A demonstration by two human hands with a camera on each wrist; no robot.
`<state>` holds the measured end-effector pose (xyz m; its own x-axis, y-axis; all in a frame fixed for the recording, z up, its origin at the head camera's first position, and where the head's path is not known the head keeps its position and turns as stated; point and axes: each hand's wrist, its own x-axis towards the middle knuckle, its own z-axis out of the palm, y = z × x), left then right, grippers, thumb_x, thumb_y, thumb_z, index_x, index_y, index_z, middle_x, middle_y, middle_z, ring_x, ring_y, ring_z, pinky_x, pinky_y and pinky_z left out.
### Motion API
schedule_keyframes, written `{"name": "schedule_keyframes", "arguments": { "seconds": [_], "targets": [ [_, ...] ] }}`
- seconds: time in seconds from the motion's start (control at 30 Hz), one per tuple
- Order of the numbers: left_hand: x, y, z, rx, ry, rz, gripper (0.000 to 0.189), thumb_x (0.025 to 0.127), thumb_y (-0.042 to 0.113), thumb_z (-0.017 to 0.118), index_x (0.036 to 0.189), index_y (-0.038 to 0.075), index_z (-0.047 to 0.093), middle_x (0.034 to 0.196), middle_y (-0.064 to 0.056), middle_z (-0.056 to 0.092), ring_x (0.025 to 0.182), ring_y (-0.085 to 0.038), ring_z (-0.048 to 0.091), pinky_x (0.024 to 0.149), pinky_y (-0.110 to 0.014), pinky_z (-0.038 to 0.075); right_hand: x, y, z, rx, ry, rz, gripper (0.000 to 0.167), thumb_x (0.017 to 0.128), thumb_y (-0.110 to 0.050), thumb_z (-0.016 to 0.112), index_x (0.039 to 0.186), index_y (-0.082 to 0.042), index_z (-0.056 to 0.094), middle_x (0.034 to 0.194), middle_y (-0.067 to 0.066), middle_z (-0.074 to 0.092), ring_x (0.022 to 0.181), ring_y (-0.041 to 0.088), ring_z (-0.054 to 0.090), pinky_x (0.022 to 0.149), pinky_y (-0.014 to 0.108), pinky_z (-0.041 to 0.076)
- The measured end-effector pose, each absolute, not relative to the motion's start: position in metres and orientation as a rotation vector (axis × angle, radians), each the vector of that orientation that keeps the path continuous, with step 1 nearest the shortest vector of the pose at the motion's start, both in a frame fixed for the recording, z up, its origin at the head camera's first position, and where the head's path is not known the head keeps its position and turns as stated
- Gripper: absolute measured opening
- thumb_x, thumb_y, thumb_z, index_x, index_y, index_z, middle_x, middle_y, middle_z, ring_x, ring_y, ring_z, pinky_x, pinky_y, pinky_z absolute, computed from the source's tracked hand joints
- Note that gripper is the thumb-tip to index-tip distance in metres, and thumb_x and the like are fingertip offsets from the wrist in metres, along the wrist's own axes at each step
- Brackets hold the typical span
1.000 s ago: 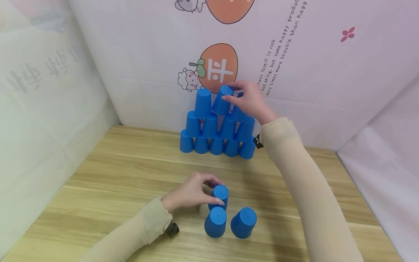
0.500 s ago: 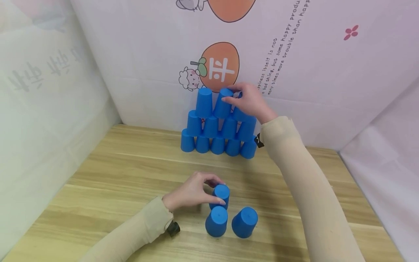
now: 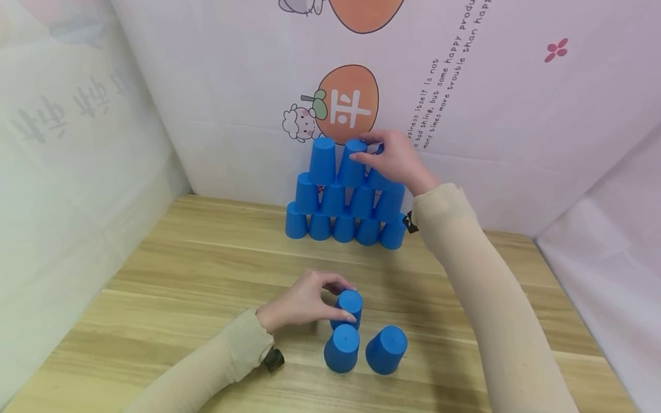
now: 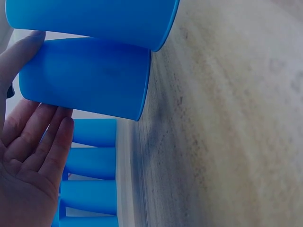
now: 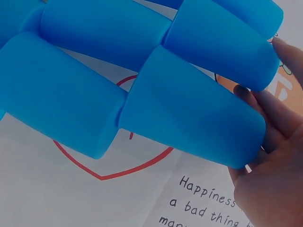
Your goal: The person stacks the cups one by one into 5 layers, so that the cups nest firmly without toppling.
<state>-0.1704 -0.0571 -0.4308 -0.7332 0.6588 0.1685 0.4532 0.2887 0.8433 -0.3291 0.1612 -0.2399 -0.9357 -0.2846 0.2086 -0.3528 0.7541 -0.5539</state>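
Observation:
Blue upside-down cups stand in a stepped wall at the back of the table, in three rows. My right hand (image 3: 396,158) pinches the middle cup (image 3: 353,166) of the top row near its raised base; that cup stands upright between the left top cup (image 3: 323,160) and the right top cup (image 5: 199,113), which the hand partly hides in the head view. Nearer me, my left hand (image 3: 304,301) holds another upside-down blue cup (image 4: 90,75) between thumb and fingers. Close in front of it is a blue cup (image 3: 341,350), with one more cup (image 3: 386,351) to its right.
A pale wood-grain tabletop (image 3: 206,269) lies under everything. Behind the stack hangs a white printed cloth (image 3: 232,86), close to the cups. More white cloth (image 3: 88,172) closes off the left side, and another sheet (image 3: 609,229) the right.
The middle top cup, tilted and slightly raised a second ago, has come down and straightened onto the row below, still in my right hand. My left hand keeps its hold on its cup.

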Motion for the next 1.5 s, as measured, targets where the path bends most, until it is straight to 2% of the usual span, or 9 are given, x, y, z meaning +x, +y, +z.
{"name": "schedule_keyframes", "arguments": {
  "seconds": [0.23, 0.37, 0.57, 0.77, 1.0, 1.23, 1.37, 1.5],
  "targets": [
    [-0.171, -0.057, -0.431, 1.037, 2.338, 1.422, 0.048, 0.083, 0.042, 0.085, 0.123, 0.020, 0.070, 0.112, 0.015, 0.069, 0.104, -0.006, 0.064, 0.091, -0.034, 0.054, -0.317, 0.175, -0.230, 0.540, -2.736, 0.997, 0.069, 0.093, -0.050, 0.072, 0.148, -0.013, 0.054, 0.148, 0.003, 0.054, 0.139, 0.023, 0.045, 0.110, 0.048, 0.040],
    [-0.171, -0.057, -0.432, 1.040, 2.341, 1.423, 0.048, 0.083, 0.042, 0.085, 0.123, 0.020, 0.070, 0.112, 0.015, 0.069, 0.104, -0.006, 0.064, 0.090, -0.032, 0.054, -0.303, 0.185, -0.222, 0.555, -2.665, 1.007, 0.068, 0.092, -0.050, 0.072, 0.147, -0.013, 0.055, 0.147, 0.003, 0.055, 0.139, 0.021, 0.044, 0.112, 0.051, 0.037],
    [-0.170, -0.057, -0.432, 1.032, 2.342, 1.428, 0.048, 0.083, 0.041, 0.085, 0.123, 0.020, 0.070, 0.111, 0.016, 0.069, 0.103, -0.006, 0.064, 0.091, -0.033, 0.054, -0.278, 0.200, -0.222, 0.589, -2.562, 1.051, 0.061, 0.094, -0.045, 0.073, 0.146, -0.016, 0.058, 0.144, 0.000, 0.058, 0.135, 0.018, 0.046, 0.110, 0.049, 0.038],
    [-0.170, -0.057, -0.432, 1.030, 2.330, 1.437, 0.048, 0.084, 0.040, 0.086, 0.124, 0.020, 0.070, 0.111, 0.016, 0.069, 0.103, -0.006, 0.064, 0.091, -0.034, 0.054, -0.249, 0.217, -0.238, 0.657, -2.540, 1.016, 0.059, 0.092, -0.043, 0.076, 0.142, -0.016, 0.061, 0.142, 0.000, 0.060, 0.132, 0.022, 0.049, 0.108, 0.055, 0.040],
    [-0.171, -0.057, -0.432, 1.054, 2.335, 1.437, 0.049, 0.083, 0.042, 0.085, 0.124, 0.018, 0.070, 0.111, 0.015, 0.070, 0.103, -0.007, 0.064, 0.090, -0.033, 0.054, -0.220, 0.233, -0.273, 0.728, -2.527, 1.004, 0.053, 0.089, -0.033, 0.082, 0.136, -0.014, 0.066, 0.136, 0.002, 0.064, 0.130, 0.025, 0.054, 0.106, 0.062, 0.040],
    [-0.170, -0.056, -0.431, 1.021, 2.326, 1.446, 0.048, 0.084, 0.039, 0.086, 0.124, 0.019, 0.070, 0.111, 0.016, 0.070, 0.103, -0.007, 0.064, 0.091, -0.040, 0.055, -0.190, 0.249, -0.312, 0.700, -2.656, 1.110, 0.054, 0.090, -0.033, 0.081, 0.138, -0.015, 0.064, 0.138, 0.003, 0.063, 0.131, 0.029, 0.053, 0.105, 0.068, 0.037],
    [-0.170, -0.056, -0.430, 0.989, 2.328, 1.435, 0.049, 0.084, 0.040, 0.086, 0.124, 0.019, 0.070, 0.111, 0.016, 0.069, 0.104, -0.006, 0.064, 0.093, -0.043, 0.054, -0.174, 0.255, -0.333, 0.794, -2.712, 1.274, 0.057, 0.089, -0.025, 0.082, 0.142, -0.019, 0.060, 0.141, 0.000, 0.060, 0.132, 0.026, 0.052, 0.106, 0.063, 0.039],
    [-0.170, -0.055, -0.431, 0.983, 2.345, 1.417, 0.049, 0.083, 0.043, 0.085, 0.124, 0.020, 0.070, 0.111, 0.016, 0.069, 0.104, -0.006, 0.064, 0.094, -0.042, 0.053, -0.158, 0.257, -0.350, 0.997, -2.698, 1.438, 0.066, 0.084, -0.015, 0.086, 0.143, -0.022, 0.058, 0.141, -0.002, 0.061, 0.131, 0.020, 0.054, 0.106, 0.043, 0.046]
  ]
}}
